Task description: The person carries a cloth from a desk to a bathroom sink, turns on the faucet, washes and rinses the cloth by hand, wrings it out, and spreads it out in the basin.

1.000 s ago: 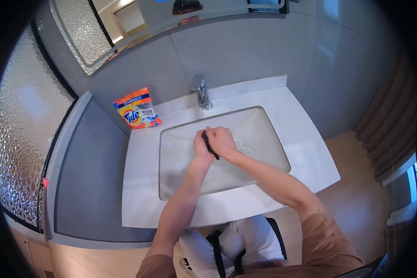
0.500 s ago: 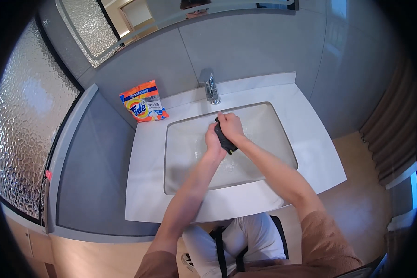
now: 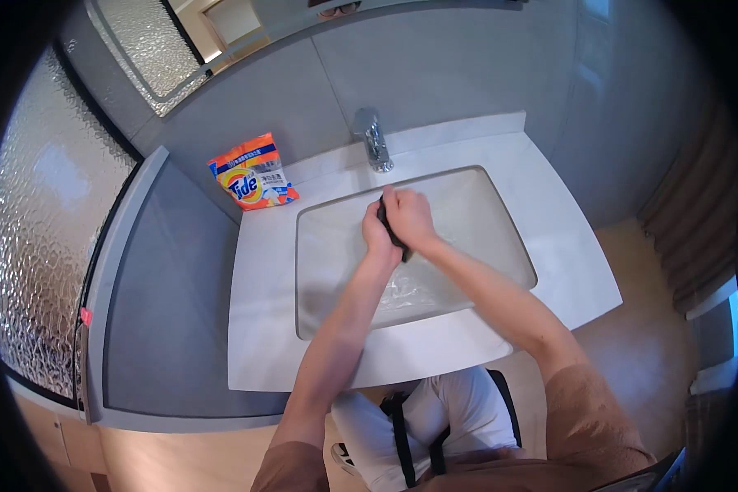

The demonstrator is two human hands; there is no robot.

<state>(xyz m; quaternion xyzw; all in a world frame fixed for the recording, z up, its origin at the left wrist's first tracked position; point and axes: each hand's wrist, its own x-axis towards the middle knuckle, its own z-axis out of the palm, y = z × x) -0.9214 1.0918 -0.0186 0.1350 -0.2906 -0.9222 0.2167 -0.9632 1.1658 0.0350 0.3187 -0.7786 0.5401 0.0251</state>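
While the left hand (image 3: 375,234) and right hand (image 3: 412,218) grip a black cloth-like item (image 3: 393,233) over the sink (image 3: 471,246), toward its back edge, an orange packet (image 3: 257,174) stands at the table's (image 3: 283,365) back left corner.

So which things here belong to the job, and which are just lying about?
Part of the job:
dark cloth-like item, between the left hand and right hand
sink basin beneath

Apparently just there:
orange packet, untouched, though possibly related
mirror
curtain
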